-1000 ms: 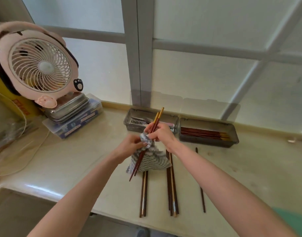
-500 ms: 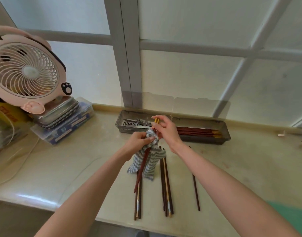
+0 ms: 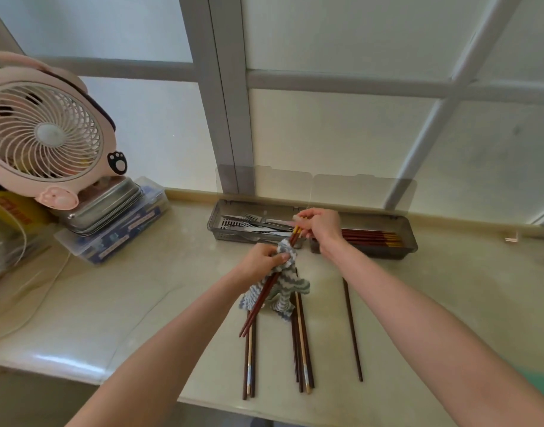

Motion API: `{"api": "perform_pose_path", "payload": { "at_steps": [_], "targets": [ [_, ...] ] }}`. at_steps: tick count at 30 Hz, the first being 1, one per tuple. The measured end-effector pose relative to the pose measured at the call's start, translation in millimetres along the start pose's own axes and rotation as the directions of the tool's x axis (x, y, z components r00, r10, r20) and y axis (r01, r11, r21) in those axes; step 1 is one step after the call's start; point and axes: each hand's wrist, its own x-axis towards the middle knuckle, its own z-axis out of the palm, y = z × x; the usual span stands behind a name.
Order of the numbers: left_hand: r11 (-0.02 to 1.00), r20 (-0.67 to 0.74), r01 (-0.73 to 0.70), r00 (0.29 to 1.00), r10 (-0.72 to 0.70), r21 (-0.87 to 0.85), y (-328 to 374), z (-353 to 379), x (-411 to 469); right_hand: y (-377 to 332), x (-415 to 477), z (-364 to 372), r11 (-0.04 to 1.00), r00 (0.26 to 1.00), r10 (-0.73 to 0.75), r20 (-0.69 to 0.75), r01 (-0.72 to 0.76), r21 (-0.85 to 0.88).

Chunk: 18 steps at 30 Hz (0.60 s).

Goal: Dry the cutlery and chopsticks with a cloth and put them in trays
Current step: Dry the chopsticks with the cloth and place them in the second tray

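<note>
1. Chopsticks (image 3: 256, 308), a dark pair with yellow tops, slant between a person's two hands above the pale counter (image 3: 141, 288).
2. At the top ends, the right hand (image 3: 321, 224) pinches the pair; just below it, the left hand (image 3: 259, 260) squeezes a striped cloth (image 3: 287, 291) around the shafts.
3. Beneath the grip, the cloth's tail drapes over loose chopsticks (image 3: 301, 343) lying on the counter, and a single stick (image 3: 352, 328) lies apart to their right.
4. Just beyond the grip sit two grey trays side by side: the cutlery tray (image 3: 216, 215) holding forks (image 3: 258, 220), and the chopstick tray (image 3: 409, 229), partly hidden by the right wrist.
5. Well to the left of the hands, a pink fan (image 3: 45, 140) rests on stacked boxes (image 3: 116, 223).
</note>
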Motion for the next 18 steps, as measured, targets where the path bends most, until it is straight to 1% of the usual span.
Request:
{"api": "perform_pose_path", "payload": {
  "at_steps": [3, 6, 8, 11, 13, 14, 15, 16, 17, 18],
  "targets": [
    [0.999, 0.042, -0.004, 0.999, 0.002, 0.049, -10.2, 4.1, -8.5, -5.9, 13.7, -21.9, 1.0, 0.995, 0.004, -0.099, -0.004, 0.007],
    [0.998, 0.039, -0.001, 0.999, -0.002, 0.069, -23.6, 4.5, -11.9, -11.2, 22.8, -42.7, 1.0, 0.986, 0.008, -0.166, -0.003, 0.025],
    [0.998, 0.046, 0.006, 0.999, -0.009, 0.06, -31.3, 0.8, -12.5, -12.4, 26.2, -52.0, 0.999, 0.977, 0.017, -0.211, -0.006, 0.054],
    [0.997, 0.135, 0.08, 0.988, -0.077, -0.013, -46.6, -10.7, -17.0, -9.4, 27.8, -57.8, 0.996, 0.966, 0.031, -0.257, -0.008, 0.09],
    [0.978, 0.188, 0.155, 0.974, -0.127, -0.141, -61.4, -19.5, -21.3, -7.5, 28.4, -63.2, 0.992, 0.957, 0.049, -0.287, -0.013, 0.129],
    [0.945, 0.195, 0.188, 0.971, -0.138, -0.267, -70.1, -22.1, -23.2, -6.5, 29.6, -66.2, 0.987, 0.952, 0.068, -0.3, -0.021, 0.159],
    [0.885, 0.188, 0.207, 0.972, -0.139, -0.417, -77.2, -22.5, -24.9, -5.7, 30.0, -68.8, 0.978, 0.947, 0.094, -0.307, -0.032, 0.204],
    [0.802, 0.16, 0.203, 0.978, -0.136, -0.561, -82.7, -19.8, -25.4, -4.1, 29.9, -69.8, 0.963, 0.945, 0.131, -0.301, -0.049, 0.266],
    [0.724, 0.127, 0.177, 0.984, -0.123, -0.667, -84.0, -14.7, -24.7, -2.2, 28.8, -67.8, 0.937, 0.945, 0.172, -0.279, -0.07, 0.341],
    [0.669, 0.101, 0.143, 0.99, -0.102, -0.729, -82.3, -6.9, -21.7, 0.5, 25.7, -62.2, 0.907, 0.946, 0.209, -0.246, -0.093, 0.411]
  ]
}}
